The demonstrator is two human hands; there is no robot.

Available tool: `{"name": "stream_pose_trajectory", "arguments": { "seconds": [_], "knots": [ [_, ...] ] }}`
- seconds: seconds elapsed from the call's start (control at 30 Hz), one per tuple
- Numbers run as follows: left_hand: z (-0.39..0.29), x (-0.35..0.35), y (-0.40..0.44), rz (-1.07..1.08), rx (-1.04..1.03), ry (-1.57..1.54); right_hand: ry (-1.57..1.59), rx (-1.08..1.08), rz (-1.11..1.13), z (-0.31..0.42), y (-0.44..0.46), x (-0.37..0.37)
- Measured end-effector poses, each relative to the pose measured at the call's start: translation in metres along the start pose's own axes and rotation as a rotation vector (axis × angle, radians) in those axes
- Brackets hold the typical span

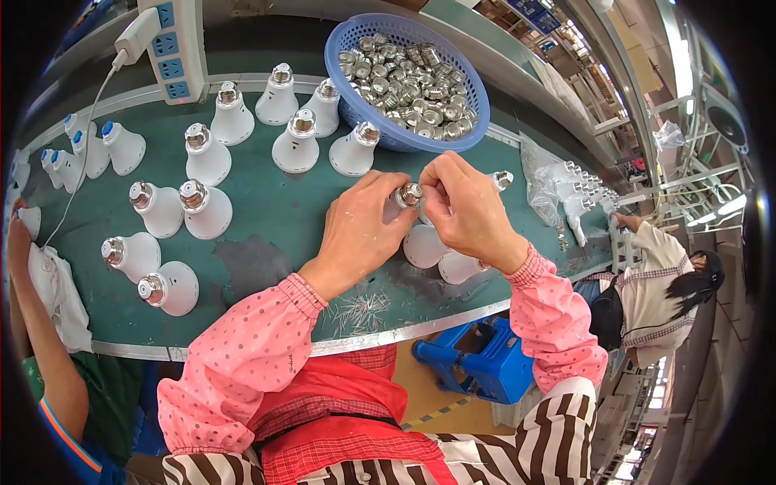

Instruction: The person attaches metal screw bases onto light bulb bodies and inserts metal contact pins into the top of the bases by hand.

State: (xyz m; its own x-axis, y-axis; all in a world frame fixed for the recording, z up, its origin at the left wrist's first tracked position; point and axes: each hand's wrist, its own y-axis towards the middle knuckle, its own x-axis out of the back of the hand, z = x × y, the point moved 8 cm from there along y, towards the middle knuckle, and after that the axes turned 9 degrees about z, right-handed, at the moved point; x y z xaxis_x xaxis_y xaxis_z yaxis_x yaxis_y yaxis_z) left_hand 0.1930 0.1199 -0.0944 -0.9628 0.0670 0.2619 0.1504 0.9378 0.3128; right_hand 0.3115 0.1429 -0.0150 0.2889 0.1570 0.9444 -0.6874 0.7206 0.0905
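Observation:
My left hand (356,226) is closed around a white LED bulb (396,208), its silver screw cap pointing up. Beside that cap, my right hand (473,210) has its thumb and fingers pinched together; what they hold, if anything, is hidden. Just below my hands, two more white bulbs (425,247) lie on the green table (323,194), partly covered by the right hand. Thin metal pins (360,314) are scattered near the table's front edge, below my left wrist.
A blue basket (335,61) full of metal screw caps (412,89) stands at the back. Several capped bulbs (208,153) stand to the left, with blue-tipped ones (124,148) farther off. A power strip (174,52) is behind. People sit at both ends; a blue stool (485,364) is below.

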Motion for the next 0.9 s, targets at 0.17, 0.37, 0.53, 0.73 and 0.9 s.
{"name": "stream_pose_trajectory", "arguments": {
  "seconds": [0.17,0.37,0.53,0.73,0.9],
  "knots": [
    [0.002,0.000,0.000,0.022,0.011,-0.012,-0.246,0.128,0.061,0.018,0.008,0.002],
    [0.002,0.000,0.002,0.063,0.097,-0.046,-0.327,0.148,0.163,0.023,0.014,0.000],
    [0.008,-0.002,0.000,-0.008,-0.017,-0.018,-0.122,0.085,0.060,0.010,0.005,-0.002],
    [0.004,-0.002,0.001,0.026,0.021,-0.044,-0.310,0.202,-0.046,0.023,-0.001,-0.002],
    [0.006,-0.003,-0.001,0.015,-0.011,-0.039,0.119,-0.026,-0.052,-0.007,-0.002,-0.002]
  ]
}}
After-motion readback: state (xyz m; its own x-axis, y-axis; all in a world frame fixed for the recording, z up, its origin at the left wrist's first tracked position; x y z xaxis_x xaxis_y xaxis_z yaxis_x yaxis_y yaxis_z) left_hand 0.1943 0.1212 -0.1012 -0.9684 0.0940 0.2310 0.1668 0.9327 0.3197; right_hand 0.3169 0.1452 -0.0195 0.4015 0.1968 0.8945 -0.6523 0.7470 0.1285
